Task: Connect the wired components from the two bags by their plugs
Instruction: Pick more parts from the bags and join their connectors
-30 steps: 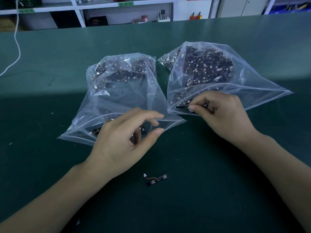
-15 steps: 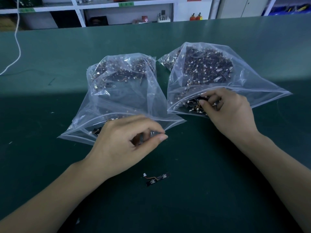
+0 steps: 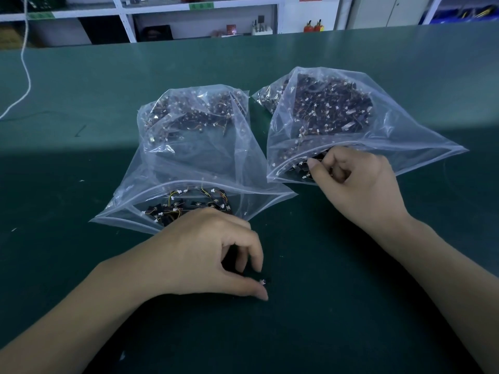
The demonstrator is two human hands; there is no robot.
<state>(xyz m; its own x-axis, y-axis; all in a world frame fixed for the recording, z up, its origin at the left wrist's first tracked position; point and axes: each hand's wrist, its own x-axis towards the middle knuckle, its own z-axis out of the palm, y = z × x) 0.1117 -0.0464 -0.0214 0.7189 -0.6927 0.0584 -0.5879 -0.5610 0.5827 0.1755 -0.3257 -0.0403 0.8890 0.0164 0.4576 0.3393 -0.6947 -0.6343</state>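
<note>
Left hand moved onto loose component.

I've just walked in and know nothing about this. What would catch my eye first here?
Two clear plastic bags stuffed with small dark wired parts lie side by side mid-table: the left bag and the right bag. The right hand picks at the right bag's mouth. The left hand is nearer, on the green table, over a small part.

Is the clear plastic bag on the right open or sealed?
Open. The right clear plastic bag gapes at its near edge, and the right hand has fingertips at the mouth among the small wired parts.
</note>
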